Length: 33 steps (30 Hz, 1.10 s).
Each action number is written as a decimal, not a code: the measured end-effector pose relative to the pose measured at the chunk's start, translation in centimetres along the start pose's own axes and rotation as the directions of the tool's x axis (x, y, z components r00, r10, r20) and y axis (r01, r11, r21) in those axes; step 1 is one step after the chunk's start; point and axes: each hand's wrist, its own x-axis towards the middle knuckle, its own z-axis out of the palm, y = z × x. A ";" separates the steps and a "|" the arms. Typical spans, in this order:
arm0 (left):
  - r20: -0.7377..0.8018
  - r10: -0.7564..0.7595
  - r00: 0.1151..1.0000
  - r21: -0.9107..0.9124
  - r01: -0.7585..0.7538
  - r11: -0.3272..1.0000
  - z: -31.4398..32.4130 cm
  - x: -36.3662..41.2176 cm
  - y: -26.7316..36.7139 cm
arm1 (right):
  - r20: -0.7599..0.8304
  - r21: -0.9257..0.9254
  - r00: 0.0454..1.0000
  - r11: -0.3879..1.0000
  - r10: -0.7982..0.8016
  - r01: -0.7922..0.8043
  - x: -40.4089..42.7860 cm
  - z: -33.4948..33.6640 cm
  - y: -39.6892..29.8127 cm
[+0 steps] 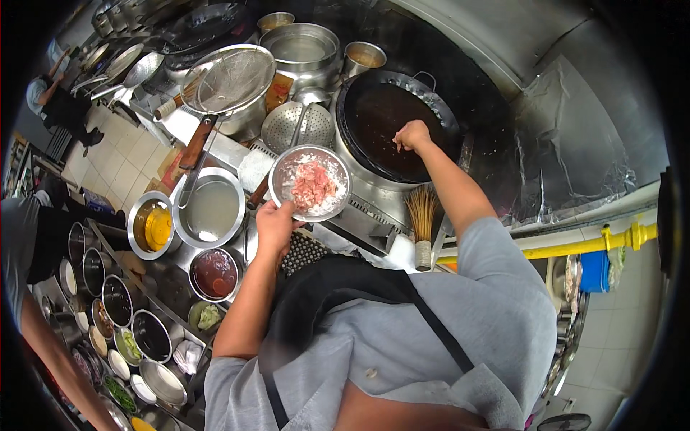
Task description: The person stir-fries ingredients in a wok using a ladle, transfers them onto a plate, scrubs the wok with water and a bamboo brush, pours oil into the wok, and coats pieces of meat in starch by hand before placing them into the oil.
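My left hand point(277, 223) grips the near rim of a steel bowl point(345, 207) that holds raw meat pieces point(312, 186) dusted with white powder. Over the dark liquid in a large black wok point(372, 113) is my right hand point(412, 134), its fingers bunched and pointing down; small bits show at the fingertips, and whether they are held is unclear. Behind the bowl lies a perforated steel ladle point(280, 126). A bamboo wok brush point(421, 215) stands near the wok's front edge, below my right forearm.
Left of the bowl are a mesh strainer point(232, 78) over a pot, a basin of cloudy liquid point(210, 207), a bowl of yellow oil point(153, 226) and a bowl of red sauce point(214, 273). Several ingredient containers fill the lower left, near a co-worker's arm point(64, 372). A yellow pipe point(582, 245) runs at right.
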 end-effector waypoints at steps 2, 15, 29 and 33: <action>0.001 -0.032 0.999 0.027 0.032 0.999 0.4 -0.2 -0.5 | 0.013 -0.403 0.985 0.900 -0.172 0.163 3.0 0.0 2.4; 0.213 0.050 0.976 0.033 -0.059 0.998 5.4 0.6 0.2 | -0.111 -0.417 0.633 0.614 -0.766 0.670 -17.3 2.8 -10.2; 0.299 -0.039 0.953 0.010 0.037 0.999 4.9 1.3 0.7 | -0.346 0.294 0.682 0.616 -0.644 0.731 -20.6 -3.4 -11.3; 0.317 0.013 0.948 -0.001 -0.014 1.000 4.8 1.8 0.5 | 0.068 -0.305 0.638 0.593 -0.767 0.746 -21.1 2.5 -9.5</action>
